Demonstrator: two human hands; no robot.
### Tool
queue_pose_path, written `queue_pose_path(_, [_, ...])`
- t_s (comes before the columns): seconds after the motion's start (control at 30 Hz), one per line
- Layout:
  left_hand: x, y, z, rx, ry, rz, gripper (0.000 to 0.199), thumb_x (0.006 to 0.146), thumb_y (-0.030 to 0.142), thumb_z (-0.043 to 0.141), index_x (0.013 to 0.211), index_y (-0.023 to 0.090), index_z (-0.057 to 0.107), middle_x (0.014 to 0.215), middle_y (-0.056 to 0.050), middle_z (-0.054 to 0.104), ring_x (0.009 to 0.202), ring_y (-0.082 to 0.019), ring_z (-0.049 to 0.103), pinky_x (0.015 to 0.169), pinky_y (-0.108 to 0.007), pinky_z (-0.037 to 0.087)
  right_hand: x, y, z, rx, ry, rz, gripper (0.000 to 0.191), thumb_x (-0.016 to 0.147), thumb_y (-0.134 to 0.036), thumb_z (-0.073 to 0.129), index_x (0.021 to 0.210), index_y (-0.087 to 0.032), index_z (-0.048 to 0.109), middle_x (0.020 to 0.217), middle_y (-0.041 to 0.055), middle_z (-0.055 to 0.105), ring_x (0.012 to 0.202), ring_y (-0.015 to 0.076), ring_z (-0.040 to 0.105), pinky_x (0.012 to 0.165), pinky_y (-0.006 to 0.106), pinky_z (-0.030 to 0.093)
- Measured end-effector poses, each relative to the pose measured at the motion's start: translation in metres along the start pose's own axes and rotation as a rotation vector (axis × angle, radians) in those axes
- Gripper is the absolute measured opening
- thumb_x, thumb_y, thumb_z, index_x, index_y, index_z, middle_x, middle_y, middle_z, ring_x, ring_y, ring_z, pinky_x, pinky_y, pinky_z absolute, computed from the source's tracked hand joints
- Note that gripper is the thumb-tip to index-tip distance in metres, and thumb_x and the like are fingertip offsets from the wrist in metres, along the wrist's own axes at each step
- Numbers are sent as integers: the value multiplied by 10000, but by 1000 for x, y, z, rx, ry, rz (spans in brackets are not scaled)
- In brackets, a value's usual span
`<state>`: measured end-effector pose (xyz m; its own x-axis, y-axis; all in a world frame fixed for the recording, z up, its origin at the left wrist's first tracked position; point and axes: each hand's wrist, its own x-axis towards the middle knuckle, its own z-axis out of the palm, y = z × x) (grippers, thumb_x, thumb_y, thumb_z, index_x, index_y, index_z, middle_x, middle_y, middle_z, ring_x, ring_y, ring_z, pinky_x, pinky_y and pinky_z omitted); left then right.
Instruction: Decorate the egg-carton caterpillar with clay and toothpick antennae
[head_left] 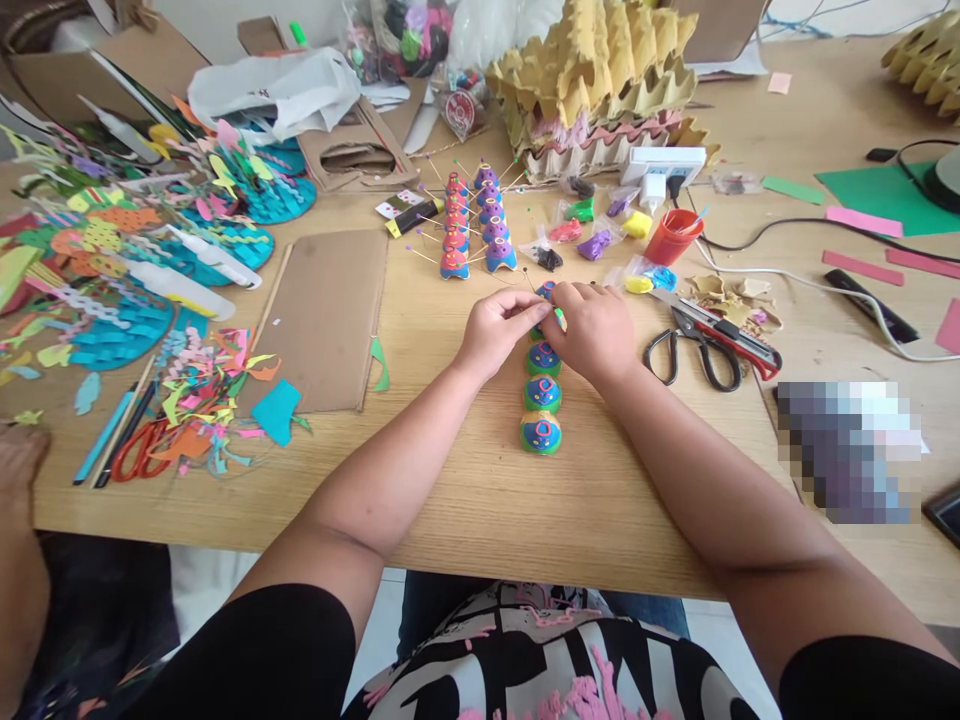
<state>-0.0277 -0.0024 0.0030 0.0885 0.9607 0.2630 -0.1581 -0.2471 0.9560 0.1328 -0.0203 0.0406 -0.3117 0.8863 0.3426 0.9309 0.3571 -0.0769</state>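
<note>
A green and blue egg-carton caterpillar (541, 392) lies lengthwise on the table before me, with red, yellow and orange bits on its humps. At its far end, the thumb and fingertips of my left hand (499, 325) are pinched together; what they hold is hidden. My right hand (596, 330) is closed round the far humps, partly covering them. A thin dark pin with a round head (529, 280) sticks up by the fingertips. Just beyond stand a red caterpillar (455, 225) and a purple one (493, 220), both with thin sticks in them.
Black-handled scissors (694, 350) and a red utility knife (739, 335) lie right of my hands. Behind are clay bags (596, 243), a red cup (675, 237) and egg trays (592, 80). Cardboard (322, 320) and paper scraps (217, 390) lie left, near another person's hand (19, 465).
</note>
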Motion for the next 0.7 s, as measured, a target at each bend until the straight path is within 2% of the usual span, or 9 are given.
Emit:
queue_pose_path(0.17, [0,3,2,-13,52,18,186,791,354,877,841,186,816,846,-3,785,790,-95,678,778,-228,553,-1,2,0,40,51,-4,251,1002,-348,462,1020,-175,644,993,149,764,925,294,667,808,392,388])
queue_pose_path(0.27, [3,7,2,-113,150,-8,237,753,376,910,797,177,787,714,31,705,648,-50,586,663,-191,498,-1,5,3,202,128,89,184,981,-341,493,931,-208,610,903,98,747,815,243,645,748,372,393])
queue_pose_path(0.37, [8,11,-1,-230,243,-95,278,712,388,933,765,183,753,527,93,495,474,-16,362,467,-179,293,4,7,8,603,229,268,127,920,-313,565,825,-241,521,758,26,672,671,173,567,656,328,391])
queue_pose_path(0.43, [11,13,-3,-274,262,-161,273,715,374,928,759,188,733,503,103,432,454,-17,297,434,-196,189,10,8,11,986,259,400,145,888,-287,570,800,-257,459,699,-11,622,578,133,494,580,293,370])
queue_pose_path(0.5, [12,15,-4,-291,253,-199,257,735,359,911,759,192,716,517,99,430,457,-20,290,434,-207,157,15,9,13,1328,236,512,157,865,-288,568,811,-267,423,691,-34,608,510,102,426,505,259,308])
queue_pose_path(0.57, [12,17,-4,-292,239,-218,243,746,345,900,761,194,710,532,95,438,462,-22,292,440,-210,154,18,11,12,1551,190,588,167,830,-292,587,835,-268,422,714,-44,618,483,82,389,461,237,241])
queue_pose_path(0.7, [11,16,-4,-288,234,-223,249,726,347,911,767,194,718,542,91,454,476,-21,301,447,-204,158,19,14,6,1713,53,592,154,812,-321,604,842,-254,469,714,-45,594,487,75,369,426,230,182])
